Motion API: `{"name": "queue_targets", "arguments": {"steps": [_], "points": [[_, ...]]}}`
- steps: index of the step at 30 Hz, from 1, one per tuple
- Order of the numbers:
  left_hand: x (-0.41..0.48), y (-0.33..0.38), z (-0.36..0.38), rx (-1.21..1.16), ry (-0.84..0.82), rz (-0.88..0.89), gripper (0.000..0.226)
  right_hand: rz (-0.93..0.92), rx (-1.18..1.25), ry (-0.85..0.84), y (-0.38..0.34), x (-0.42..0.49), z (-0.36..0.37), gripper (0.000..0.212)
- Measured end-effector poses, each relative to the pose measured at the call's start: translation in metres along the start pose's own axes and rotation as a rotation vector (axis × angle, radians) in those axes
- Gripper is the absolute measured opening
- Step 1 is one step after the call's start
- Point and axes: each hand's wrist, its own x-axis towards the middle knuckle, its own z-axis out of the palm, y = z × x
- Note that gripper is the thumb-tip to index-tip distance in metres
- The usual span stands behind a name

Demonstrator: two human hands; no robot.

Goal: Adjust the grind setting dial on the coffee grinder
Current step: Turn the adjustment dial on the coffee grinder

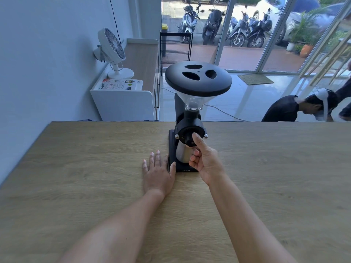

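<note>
A black coffee grinder (190, 118) stands at the far middle of the wooden table (76, 168), with a clear funnel hopper under a wide black lid (198, 78). Its round grind dial (190, 142) faces me on the front, above a steel grounds cup (183, 153). My right hand (204, 160) pinches the dial: the thumb lies up its right side and the fingers curl under it. My left hand (158, 172) rests flat on the table, fingers spread, its thumb touching the left edge of the grinder's base (185, 168).
The table's far edge runs just behind the grinder. Beyond it stand a white cabinet (123, 103) with a desk fan (112, 52) and magazines, and a black wire rack (175, 46). A person (296, 109) bends low at the far right, in front of glass doors.
</note>
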Motion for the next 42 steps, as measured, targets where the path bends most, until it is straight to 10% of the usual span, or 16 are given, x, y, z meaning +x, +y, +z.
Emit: {"name": "queue_targets", "arguments": {"steps": [42], "points": [[-0.0022, -0.0007, -0.0012, -0.011, -0.013, 0.006, 0.075, 0.04, -0.014, -0.063, 0.0045, -0.0005, -0.0032, 0.051]]}}
